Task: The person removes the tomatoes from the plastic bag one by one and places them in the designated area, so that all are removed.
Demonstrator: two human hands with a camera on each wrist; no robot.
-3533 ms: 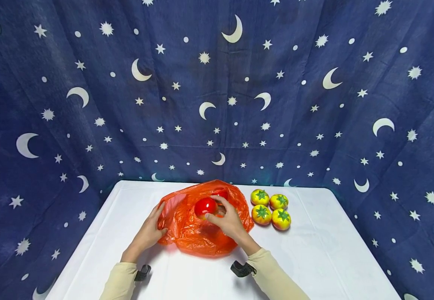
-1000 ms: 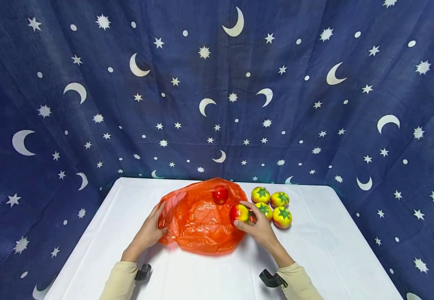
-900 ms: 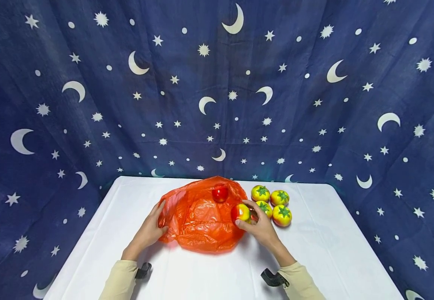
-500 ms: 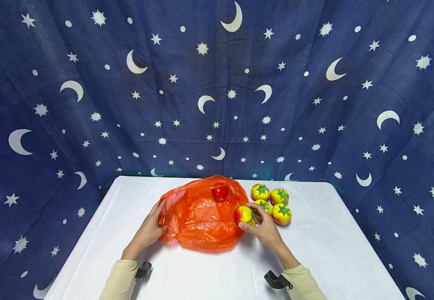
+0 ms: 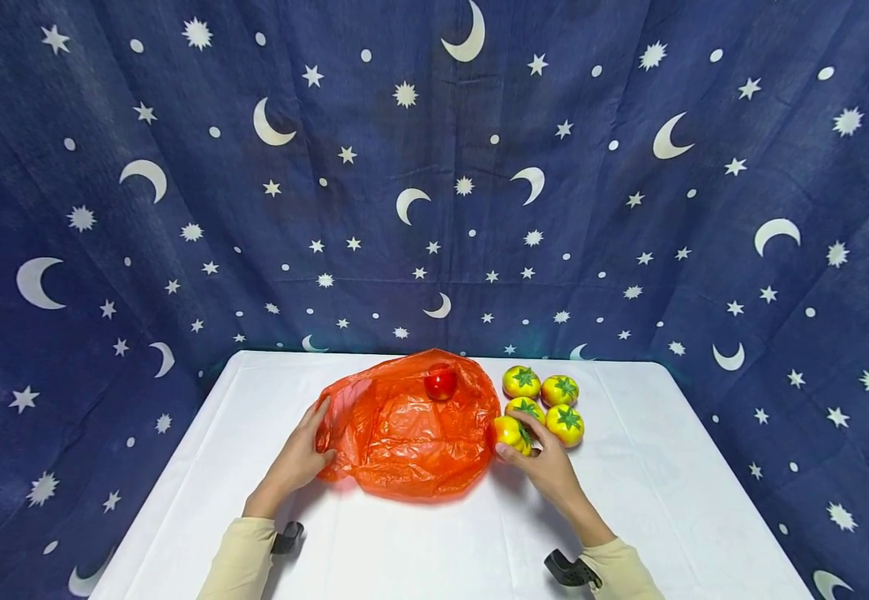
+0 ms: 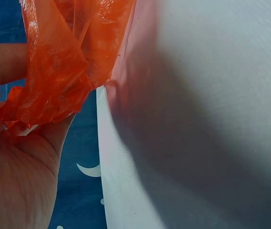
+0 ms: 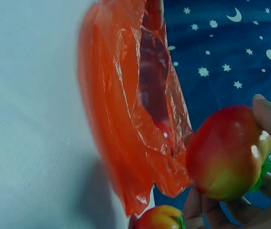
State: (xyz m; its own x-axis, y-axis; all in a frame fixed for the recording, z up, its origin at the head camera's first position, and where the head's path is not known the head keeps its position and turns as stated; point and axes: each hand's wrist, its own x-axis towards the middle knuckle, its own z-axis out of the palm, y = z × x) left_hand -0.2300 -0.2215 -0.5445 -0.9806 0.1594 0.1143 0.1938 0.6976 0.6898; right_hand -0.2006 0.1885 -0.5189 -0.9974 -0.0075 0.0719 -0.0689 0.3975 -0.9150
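Note:
A crinkled orange-red plastic bag [image 5: 404, 450] lies with its mouth spread on the white table. My left hand [image 5: 297, 454] holds the bag's left edge; in the left wrist view the film of the bag [image 6: 54, 71] runs between thumb and fingers. Beyond the bag's right edge, my right hand [image 5: 551, 468] grips a glossy red-and-yellow tomato [image 7: 226, 152] with a green leafy top, thumb and fingers round its sides. A red round fruit [image 5: 441, 382] sits in the far part of the bag. Several similar tomatoes [image 5: 521, 382] stand grouped at the right, leafy tops up.
The white-covered table [image 5: 644, 500] extends to both sides of the bag. A dark blue curtain [image 5: 374, 217] with moons and stars hangs behind and beside it. Black straps [image 5: 571, 570] show at both wrists.
My right hand has carried the tomato from over the bag rightward, out past its edge to beside the grouped tomatoes. The left hand has stayed at the bag's left edge.

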